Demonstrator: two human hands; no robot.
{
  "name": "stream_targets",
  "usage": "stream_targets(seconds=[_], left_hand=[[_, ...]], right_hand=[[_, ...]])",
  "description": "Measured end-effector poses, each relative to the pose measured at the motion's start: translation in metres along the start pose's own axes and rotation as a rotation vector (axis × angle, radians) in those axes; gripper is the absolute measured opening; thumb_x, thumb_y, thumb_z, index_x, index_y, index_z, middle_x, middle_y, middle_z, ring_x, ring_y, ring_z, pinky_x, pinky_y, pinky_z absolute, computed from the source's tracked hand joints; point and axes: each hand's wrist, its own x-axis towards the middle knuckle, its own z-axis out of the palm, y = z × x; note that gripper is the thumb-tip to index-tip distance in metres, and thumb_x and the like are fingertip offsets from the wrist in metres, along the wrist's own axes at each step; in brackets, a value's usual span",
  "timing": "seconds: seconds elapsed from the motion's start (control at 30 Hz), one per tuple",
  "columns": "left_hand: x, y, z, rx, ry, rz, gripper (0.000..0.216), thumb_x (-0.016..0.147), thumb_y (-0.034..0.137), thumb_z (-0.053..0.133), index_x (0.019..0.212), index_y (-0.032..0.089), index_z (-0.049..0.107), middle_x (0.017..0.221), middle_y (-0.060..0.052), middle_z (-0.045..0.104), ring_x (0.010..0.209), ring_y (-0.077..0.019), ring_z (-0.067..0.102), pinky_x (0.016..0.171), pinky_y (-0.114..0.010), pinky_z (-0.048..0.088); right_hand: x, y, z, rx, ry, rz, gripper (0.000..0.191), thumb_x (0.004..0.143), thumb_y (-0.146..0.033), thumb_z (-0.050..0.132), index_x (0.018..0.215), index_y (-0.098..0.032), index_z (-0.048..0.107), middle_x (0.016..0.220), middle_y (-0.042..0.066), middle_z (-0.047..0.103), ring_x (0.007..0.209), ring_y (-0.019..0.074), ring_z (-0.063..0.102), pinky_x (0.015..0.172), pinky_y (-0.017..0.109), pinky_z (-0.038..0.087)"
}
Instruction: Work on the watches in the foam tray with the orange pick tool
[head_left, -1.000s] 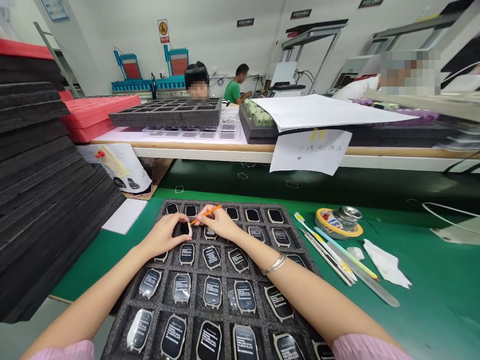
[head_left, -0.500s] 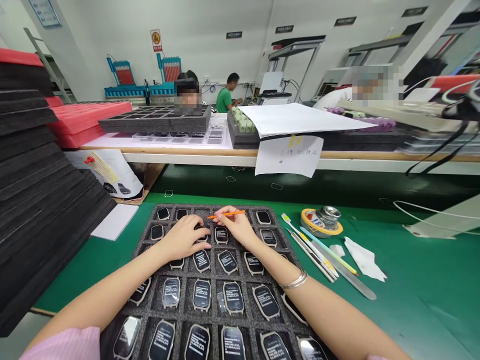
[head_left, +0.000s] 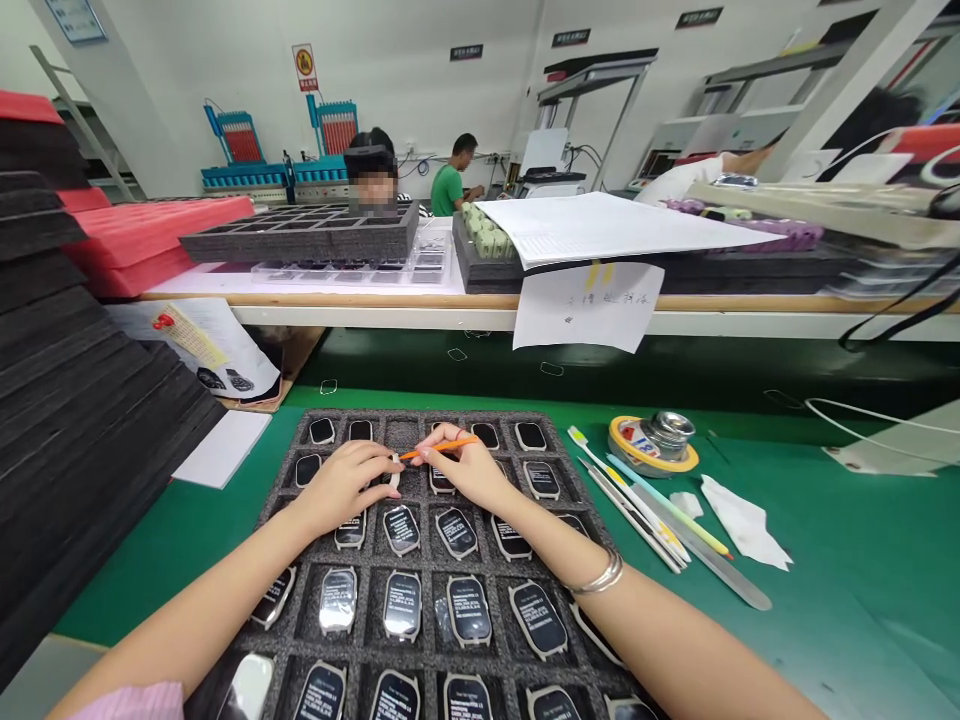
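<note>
The tape (head_left: pixel 661 466) shows what looks like "18". The sign (head_left: pixel 304 68) bears a round symbol above unreadable characters; lettering on the watches (head_left: pixel 403 605) and note (head_left: pixel 589 308) is illegible.

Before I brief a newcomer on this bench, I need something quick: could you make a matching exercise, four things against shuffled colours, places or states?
1. Left hand
2. Right hand
3. Tape roll
4. Foam tray

A. Dark grey, with compartments
B. Holding the orange tool
C. Yellow-edged, right of the tray
D. Holding a watch

Pairs: 1-D; 2-B; 3-C; 4-A
</note>
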Motion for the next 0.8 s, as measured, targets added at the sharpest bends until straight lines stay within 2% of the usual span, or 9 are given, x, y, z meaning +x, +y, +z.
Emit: stream_targets(seconds=[0.2,0.33,0.57,0.7,0.8], left_hand=[[-0.001,0.002,0.000,-0.103,0.024,-0.156,0.049,0.082,0.055,0.063,0.120,0.027,0.054,0.123,-0.003,0.062,0.118,-0.0179,0.059,0.104,-0.037,0.053],[0.000,0.002,0.000,-0.132,0.001,-0.192,0.050,0.081,0.055,0.064,0.121,0.027,0.053,0.125,-0.002,0.061,0.119,-0.0183,0.058,0.106,-0.038,0.052],[0.001,0.004,0.000,-0.159,-0.010,-0.204,0.051,0.082,0.057,0.061,0.122,0.027,0.052,0.126,-0.003,0.059,0.121,-0.0190,0.056,0.108,-0.040,0.050],[0.008,0.009,-0.006,-0.121,-0.065,-0.171,0.046,0.083,0.057,0.061,0.117,0.026,0.055,0.122,-0.003,0.060,0.120,-0.0202,0.053,0.109,-0.044,0.048],[0.019,0.022,-0.009,-0.089,-0.088,-0.110,0.045,0.085,0.058,0.057,0.117,0.026,0.057,0.127,-0.005,0.056,0.125,-0.0217,0.049,0.113,-0.048,0.044]], right_hand=[[-0.001,-0.001,0.001,-0.048,-0.020,0.017,0.019,0.088,-0.036,0.064,0.085,-0.017,0.061,0.084,0.007,0.072,0.087,0.0222,0.069,0.087,0.038,0.048],[0.000,-0.001,0.001,-0.053,-0.026,0.009,0.020,0.089,-0.036,0.063,0.083,-0.017,0.061,0.083,0.006,0.072,0.087,0.0216,0.067,0.087,0.037,0.047],[0.002,-0.004,-0.001,-0.046,-0.056,0.023,0.020,0.087,-0.037,0.063,0.083,-0.017,0.062,0.084,0.007,0.072,0.088,0.0234,0.068,0.089,0.039,0.047],[0.001,-0.008,-0.006,-0.101,-0.066,-0.003,0.020,0.086,-0.037,0.063,0.083,-0.018,0.064,0.085,0.007,0.072,0.087,0.0235,0.069,0.087,0.039,0.048],[0.002,-0.011,-0.015,-0.039,0.017,0.007,0.023,0.084,-0.040,0.065,0.082,-0.017,0.062,0.080,0.007,0.071,0.083,0.0234,0.069,0.086,0.039,0.050]])
